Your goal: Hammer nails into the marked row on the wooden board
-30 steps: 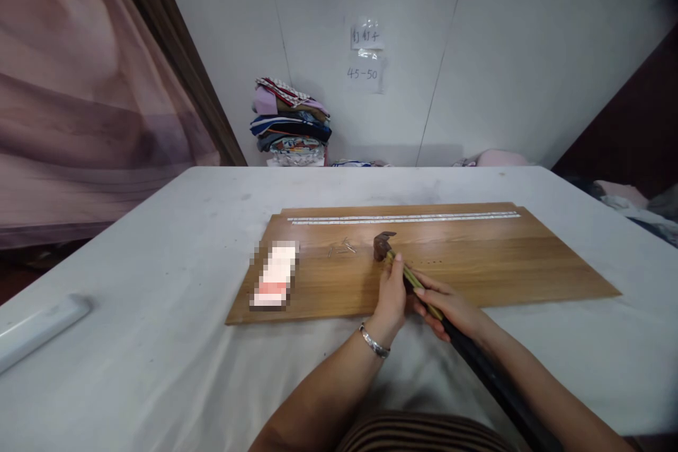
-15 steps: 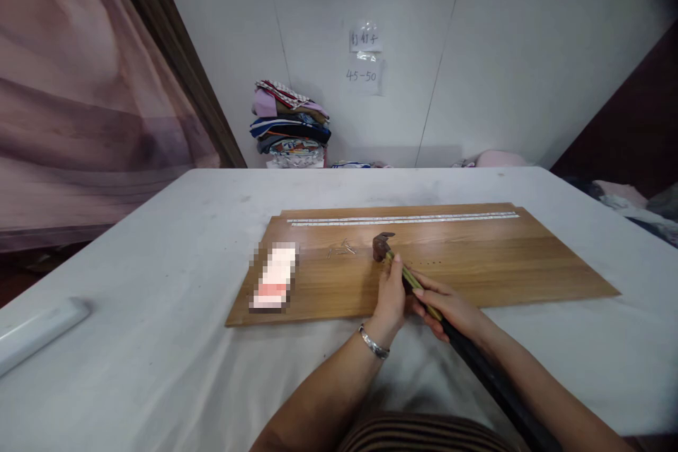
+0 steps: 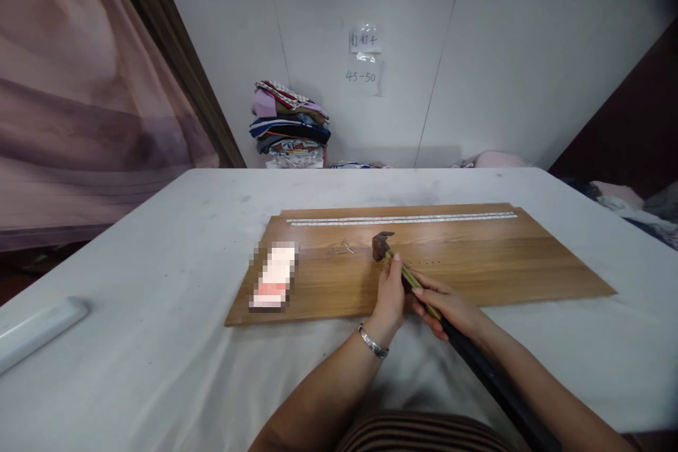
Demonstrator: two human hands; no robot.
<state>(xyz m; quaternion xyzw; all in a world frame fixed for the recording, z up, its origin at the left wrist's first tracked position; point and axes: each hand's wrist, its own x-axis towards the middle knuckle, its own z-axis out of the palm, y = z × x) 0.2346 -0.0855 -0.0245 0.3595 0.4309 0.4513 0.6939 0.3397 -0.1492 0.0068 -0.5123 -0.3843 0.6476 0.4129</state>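
A claw hammer (image 3: 430, 309) with a rusty head, a yellowish neck and a long black handle lies slantwise over a wooden board (image 3: 530, 261). My right hand (image 3: 450, 307) is wrapped round its handle, fingers curled underneath. Close behind the head, my left hand (image 3: 390, 293) is closed at the neck, its thumb along the handle; most of its fingers are hidden. The head is low over the board, and whether it touches cannot be seen. A short row of small dark dots (image 3: 431, 263) runs to the right. Several loose nails (image 3: 342, 248) lie left of the head.
Two white measuring strips (image 3: 402, 219) run along the board's far edge. A pixelated pale rectangle (image 3: 275, 275) covers something at its left. The white-covered table (image 3: 159, 282) also carries a white rounded object (image 3: 47, 328). Folded clothes (image 3: 290, 120) are stacked by the wall beyond.
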